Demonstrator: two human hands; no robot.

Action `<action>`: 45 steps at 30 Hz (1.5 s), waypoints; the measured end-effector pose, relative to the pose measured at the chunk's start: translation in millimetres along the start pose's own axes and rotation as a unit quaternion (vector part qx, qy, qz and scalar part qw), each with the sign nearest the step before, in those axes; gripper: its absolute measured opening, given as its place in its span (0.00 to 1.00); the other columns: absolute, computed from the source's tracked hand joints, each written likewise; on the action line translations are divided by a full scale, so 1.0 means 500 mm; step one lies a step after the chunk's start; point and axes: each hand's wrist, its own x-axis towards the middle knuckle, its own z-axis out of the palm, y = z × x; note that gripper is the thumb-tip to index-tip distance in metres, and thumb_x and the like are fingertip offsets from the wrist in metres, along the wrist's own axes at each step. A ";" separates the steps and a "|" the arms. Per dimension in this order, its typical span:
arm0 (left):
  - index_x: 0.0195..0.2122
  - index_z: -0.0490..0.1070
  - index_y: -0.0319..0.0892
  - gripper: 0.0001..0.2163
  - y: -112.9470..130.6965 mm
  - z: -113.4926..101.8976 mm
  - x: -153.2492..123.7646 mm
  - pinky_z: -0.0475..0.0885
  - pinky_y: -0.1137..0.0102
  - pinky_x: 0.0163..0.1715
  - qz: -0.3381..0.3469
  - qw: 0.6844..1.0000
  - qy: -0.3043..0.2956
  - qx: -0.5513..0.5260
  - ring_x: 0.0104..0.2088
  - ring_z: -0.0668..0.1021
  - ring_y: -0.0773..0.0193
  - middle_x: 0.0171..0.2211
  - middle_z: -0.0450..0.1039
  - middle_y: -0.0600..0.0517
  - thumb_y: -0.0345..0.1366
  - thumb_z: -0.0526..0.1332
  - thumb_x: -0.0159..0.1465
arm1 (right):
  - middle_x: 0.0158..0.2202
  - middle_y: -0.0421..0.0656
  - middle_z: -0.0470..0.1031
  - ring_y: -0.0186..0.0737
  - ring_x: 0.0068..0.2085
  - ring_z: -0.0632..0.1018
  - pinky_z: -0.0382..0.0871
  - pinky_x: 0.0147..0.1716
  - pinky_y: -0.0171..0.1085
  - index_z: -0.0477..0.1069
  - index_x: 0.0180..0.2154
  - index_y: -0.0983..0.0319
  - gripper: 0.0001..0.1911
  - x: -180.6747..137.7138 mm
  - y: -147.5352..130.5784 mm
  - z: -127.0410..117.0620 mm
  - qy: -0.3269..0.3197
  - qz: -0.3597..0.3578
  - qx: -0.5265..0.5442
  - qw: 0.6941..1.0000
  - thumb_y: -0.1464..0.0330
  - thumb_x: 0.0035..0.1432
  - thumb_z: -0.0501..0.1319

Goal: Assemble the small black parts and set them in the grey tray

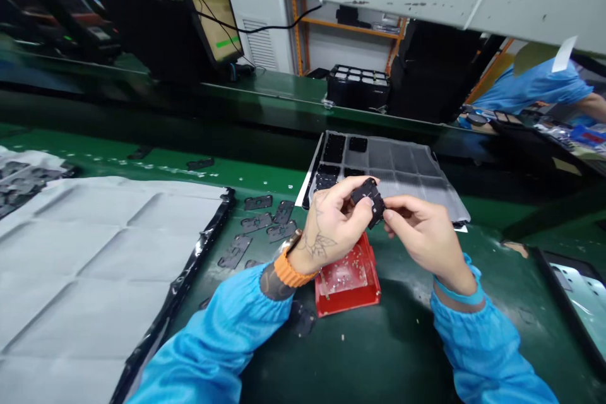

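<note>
A small black plastic part point(368, 197) with cut-outs is gripped between the thumb and fingers of my left hand point(335, 218). My right hand point(416, 227) is closed in a pinch at the part's right edge; whether it also holds some tiny piece is hidden. Below the hands, a red bin point(348, 303) contains many tiny light-coloured pieces. Several flat black parts point(256, 222) with similar cut-outs lie loose on the green table to the left. Behind my hands is a compartment tray point(407, 167) with black parts in its left cells.
A large grey-lined tray point(95, 265) with a black rim covers the left side. More parts point(23, 180) are heaped at the far left. A pale panel in a black frame point(580, 297) stands at right. Beyond the ledge are a monitor point(216, 22) and a person in blue point(534, 85).
</note>
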 end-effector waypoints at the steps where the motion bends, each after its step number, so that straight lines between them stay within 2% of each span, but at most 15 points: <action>1: 0.48 0.79 0.36 0.14 -0.002 -0.001 0.001 0.72 0.73 0.25 0.006 1.000 -0.005 0.007 0.23 0.75 0.68 0.26 0.77 0.52 0.34 0.60 0.64 | 0.26 0.40 0.78 0.35 0.26 0.76 0.71 0.27 0.35 0.80 0.38 0.62 0.09 0.001 -0.002 -0.003 -0.012 -0.002 -0.033 0.999 0.67 0.62 0.62; 5: 0.44 0.80 0.35 0.12 0.001 -0.003 0.006 0.67 0.75 0.22 0.035 0.999 -0.018 0.024 0.19 0.69 0.71 0.19 0.69 0.58 0.32 0.59 0.65 | 0.23 0.38 0.75 0.32 0.24 0.71 0.65 0.26 0.34 0.76 0.32 0.61 0.09 0.003 -0.010 -0.010 -0.075 -0.012 -0.109 0.991 0.67 0.61 0.59; 7: 0.43 0.80 0.36 0.11 0.006 -0.004 0.007 0.65 0.77 0.21 0.043 0.998 -0.032 0.032 0.18 0.67 0.73 0.18 0.66 0.59 0.32 0.59 0.65 | 0.21 0.36 0.70 0.30 0.23 0.67 0.61 0.25 0.33 0.72 0.28 0.61 0.08 0.004 -0.010 -0.009 -0.096 -0.025 -0.127 0.987 0.69 0.59 0.57; 10: 0.43 0.80 0.37 0.11 0.009 -0.003 0.007 0.64 0.77 0.21 0.041 0.997 -0.050 0.041 0.18 0.67 0.73 0.19 0.66 0.60 0.32 0.59 0.66 | 0.19 0.33 0.62 0.28 0.21 0.62 0.56 0.23 0.32 0.65 0.24 0.60 0.07 0.005 -0.006 -0.005 -0.097 -0.054 -0.145 0.983 0.71 0.55 0.56; 16: 0.44 0.79 0.37 0.11 0.007 -0.003 0.007 0.66 0.76 0.23 0.045 0.996 -0.049 0.051 0.20 0.69 0.71 0.20 0.69 0.59 0.32 0.57 0.67 | 0.19 0.33 0.60 0.28 0.22 0.60 0.54 0.24 0.32 0.60 0.24 0.60 0.08 0.010 -0.001 0.005 -0.066 -0.091 -0.150 0.982 0.73 0.54 0.54; 25: 0.43 0.78 0.39 0.10 0.015 -0.005 0.004 0.64 0.76 0.22 0.048 0.995 -0.049 0.069 0.19 0.68 0.72 0.20 0.69 0.59 0.31 0.57 0.67 | 0.22 0.34 0.61 0.30 0.25 0.61 0.57 0.24 0.32 0.62 0.27 0.59 0.05 0.007 0.009 -0.004 -0.146 -0.001 -0.075 0.986 0.70 0.55 0.56; 30: 0.43 0.77 0.38 0.09 0.018 -0.007 0.006 0.61 0.76 0.21 0.065 0.994 -0.045 0.081 0.19 0.67 0.72 0.19 0.66 0.60 0.31 0.57 0.67 | 0.20 0.33 0.56 0.29 0.24 0.57 0.53 0.24 0.33 0.58 0.24 0.59 0.09 0.006 0.004 0.002 -0.110 -0.045 -0.118 0.986 0.72 0.55 0.54; 33: 0.40 0.76 0.39 0.08 0.015 -0.013 0.011 0.61 0.76 0.21 0.057 0.993 -0.049 0.090 0.18 0.66 0.72 0.18 0.65 0.61 0.30 0.57 0.67 | 0.20 0.34 0.60 0.29 0.24 0.60 0.55 0.24 0.33 0.61 0.25 0.60 0.09 0.007 0.000 0.001 -0.115 -0.037 -0.113 0.986 0.72 0.58 0.55; 35: 0.37 0.75 0.39 0.06 0.014 -0.017 0.014 0.60 0.76 0.21 0.054 0.992 -0.060 0.092 0.18 0.65 0.73 0.18 0.63 0.61 0.31 0.58 0.66 | 0.23 0.35 0.66 0.30 0.24 0.65 0.60 0.25 0.33 0.68 0.29 0.60 0.07 0.008 -0.001 -0.002 -0.116 -0.009 -0.077 0.990 0.69 0.61 0.57; 38: 0.34 0.73 0.40 0.05 0.016 -0.019 0.013 0.58 0.75 0.20 0.053 0.990 -0.090 0.099 0.18 0.62 0.74 0.17 0.59 0.63 0.30 0.59 0.66 | 0.26 0.38 0.73 0.32 0.23 0.70 0.65 0.23 0.33 0.74 0.38 0.61 0.08 0.013 -0.003 -0.007 -0.061 0.040 0.019 0.997 0.63 0.62 0.60; 41: 0.30 0.69 0.40 0.06 0.019 -0.016 0.009 0.55 0.75 0.20 0.067 0.985 -0.112 0.112 0.17 0.59 0.74 0.17 0.55 0.63 0.30 0.59 0.66 | 0.24 0.38 0.73 0.31 0.21 0.69 0.64 0.20 0.33 0.75 0.36 0.62 0.09 0.018 -0.004 -0.011 -0.021 0.059 0.077 0.995 0.63 0.59 0.63; 45: 0.28 0.67 0.41 0.08 0.019 -0.012 0.005 0.55 0.74 0.21 0.092 0.980 -0.122 0.130 0.17 0.59 0.74 0.17 0.55 0.63 0.30 0.58 0.66 | 0.23 0.38 0.73 0.31 0.21 0.69 0.64 0.21 0.33 0.75 0.32 0.62 0.07 0.021 -0.004 -0.016 -0.031 0.050 0.070 0.996 0.65 0.57 0.65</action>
